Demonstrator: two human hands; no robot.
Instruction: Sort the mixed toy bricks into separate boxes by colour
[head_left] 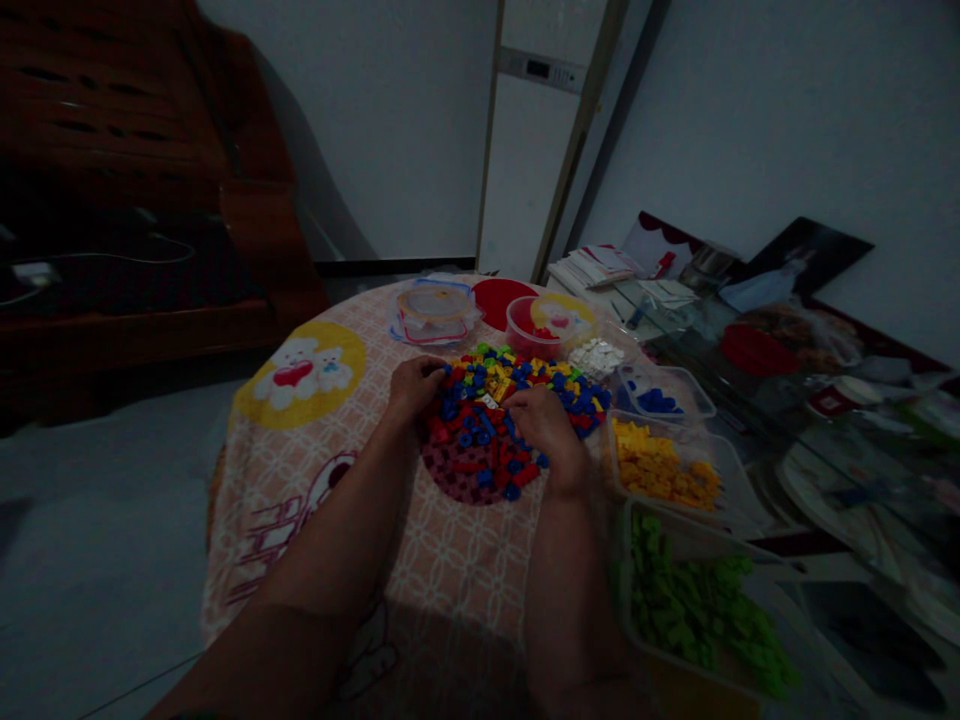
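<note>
A mixed pile of small plastic building blocks [480,420] in red, blue, yellow and green lies on the round table, with a few white ones in the middle. At the pile's left edge is my left hand [415,388], its fingers curled together beside blue blocks. My right hand [541,420] reaches over the right half of the pile, fingertips closed down among the blocks near a white block [489,401]. What either hand pinches, if anything, is too small and dark to make out.
Along the right edge stand clear boxes of green blocks [697,610], yellow blocks [664,468] and blue blocks [654,398]. White blocks [596,357] form a heap behind. A round tub [531,335] holds red pieces. Stacked lidded containers [435,312] sit at the back left. A cluttered glass table [757,400] adjoins.
</note>
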